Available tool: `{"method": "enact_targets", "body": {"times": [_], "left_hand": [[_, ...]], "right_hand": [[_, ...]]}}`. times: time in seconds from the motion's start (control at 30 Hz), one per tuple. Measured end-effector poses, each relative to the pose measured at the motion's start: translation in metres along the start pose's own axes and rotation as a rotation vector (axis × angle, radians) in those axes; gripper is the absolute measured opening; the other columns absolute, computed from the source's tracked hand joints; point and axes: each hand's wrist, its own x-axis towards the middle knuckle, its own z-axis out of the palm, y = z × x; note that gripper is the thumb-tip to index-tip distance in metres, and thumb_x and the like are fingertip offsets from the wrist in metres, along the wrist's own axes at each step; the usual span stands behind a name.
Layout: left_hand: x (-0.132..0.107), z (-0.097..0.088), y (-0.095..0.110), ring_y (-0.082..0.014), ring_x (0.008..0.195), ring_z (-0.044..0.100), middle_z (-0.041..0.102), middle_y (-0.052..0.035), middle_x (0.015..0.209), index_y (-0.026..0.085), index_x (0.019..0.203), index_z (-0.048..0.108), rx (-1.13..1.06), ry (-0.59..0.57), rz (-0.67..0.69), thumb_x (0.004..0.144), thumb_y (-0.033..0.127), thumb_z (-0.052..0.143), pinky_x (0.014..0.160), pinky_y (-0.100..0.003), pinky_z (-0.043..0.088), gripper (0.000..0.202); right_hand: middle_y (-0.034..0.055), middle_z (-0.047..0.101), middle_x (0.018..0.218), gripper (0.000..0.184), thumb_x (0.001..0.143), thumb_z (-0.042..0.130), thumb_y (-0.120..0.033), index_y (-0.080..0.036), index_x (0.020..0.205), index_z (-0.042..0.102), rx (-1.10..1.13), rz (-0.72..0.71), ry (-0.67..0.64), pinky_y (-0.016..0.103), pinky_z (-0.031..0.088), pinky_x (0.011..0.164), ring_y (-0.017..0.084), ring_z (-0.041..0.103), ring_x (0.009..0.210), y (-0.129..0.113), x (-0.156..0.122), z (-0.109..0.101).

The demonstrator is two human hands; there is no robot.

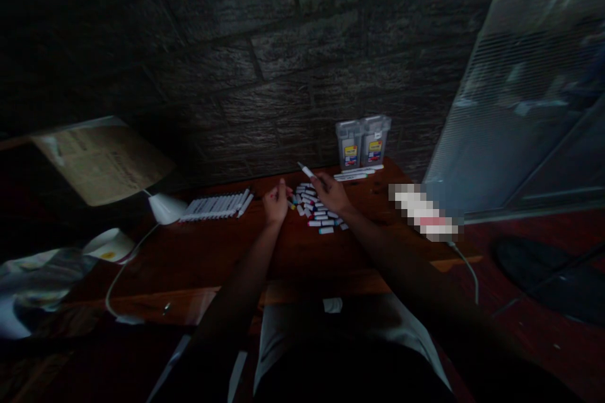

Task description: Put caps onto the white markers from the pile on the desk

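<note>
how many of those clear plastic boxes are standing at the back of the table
2. The left clear box and the right clear box stand upright side by side against the wall, behind the loose markers. None seems hidden.

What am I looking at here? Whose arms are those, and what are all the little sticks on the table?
The picture comes from a camera worn on a person's head, looking down, so the two arms reaching out are that person's own. No robot here, just bare hands.

The room is dim. The right hand holds one marker with its tip pointing up and away. The left hand is loosely curled beside a loose pile of markers on the wooden table; whether it holds something is too dark to tell.

To the left lies a neat row of markers, side by side. At the back, by the stone wall, stand two clear boxes, with a few more markers in front. A white cable runs over the table's left part.
</note>
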Motion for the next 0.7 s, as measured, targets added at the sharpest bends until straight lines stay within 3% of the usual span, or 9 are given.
{"method": "enact_targets", "body": {"times": [0.13, 0.3, 0.5, 0.6, 0.7], "left_hand": [[-0.0008, 0.0, 0.0011, -0.016, 0.06, 0.064, 0.069, -0.0049, 0.063, 0.019, 0.066, 0.068, -0.014, 0.001, -0.006, 0.095, 0.06, 0.049, 0.059, -0.027, 0.048, 0.053], [-0.001, 0.0, 0.0008, -0.0162, 0.061, 0.065, 0.069, -0.0051, 0.063, 0.019, 0.067, 0.069, -0.001, 0.0, -0.007, 0.095, 0.06, 0.049, 0.059, -0.026, 0.048, 0.053], [-0.0016, -0.0002, 0.0029, -0.0162, 0.061, 0.066, 0.069, -0.0052, 0.063, 0.019, 0.067, 0.069, 0.005, -0.002, -0.01, 0.095, 0.06, 0.049, 0.058, -0.026, 0.049, 0.054], [-0.0012, -0.0001, 0.0023, -0.0162, 0.06, 0.066, 0.069, -0.0051, 0.063, 0.019, 0.066, 0.068, 0.007, -0.002, -0.01, 0.095, 0.06, 0.048, 0.058, -0.026, 0.049, 0.054], [-0.0005, 0.0003, 0.0009, -0.0159, 0.059, 0.065, 0.068, -0.0047, 0.062, 0.019, 0.066, 0.069, 0.007, -0.012, -0.01, 0.096, 0.06, 0.048, 0.057, -0.026, 0.048, 0.054]], "right_hand": [[-0.0006, 0.056, 0.066, 0.043, 0.096, 0.045, -0.056, -0.021, 0.075, 0.058, -0.035, -0.034, -0.017, 0.027, 0.04, 0.064, 0.015, 0.054, 0.065, -0.001, -0.0012, 0.0002], [0.0006, 0.062, 0.071, 0.042, 0.097, 0.044, -0.055, -0.019, 0.091, 0.066, 0.009, 0.0, 0.014, 0.026, 0.042, 0.067, 0.016, 0.058, 0.069, -0.0021, -0.0013, -0.0019], [-0.0002, 0.058, 0.066, 0.054, 0.097, 0.041, -0.063, -0.019, 0.076, 0.065, -0.029, -0.064, -0.004, 0.026, 0.04, 0.066, 0.014, 0.054, 0.067, -0.0056, -0.0019, -0.0042], [0.0004, 0.058, 0.063, 0.052, 0.097, 0.043, -0.06, -0.019, 0.071, 0.062, -0.099, -0.036, -0.005, 0.026, 0.038, 0.064, 0.014, 0.053, 0.063, -0.003, -0.0011, -0.004], [0.0022, 0.063, 0.069, 0.046, 0.097, 0.045, -0.056, -0.019, 0.077, 0.064, -0.089, -0.014, 0.0, 0.026, 0.04, 0.065, 0.015, 0.057, 0.066, -0.0012, -0.0005, -0.0035]]}}
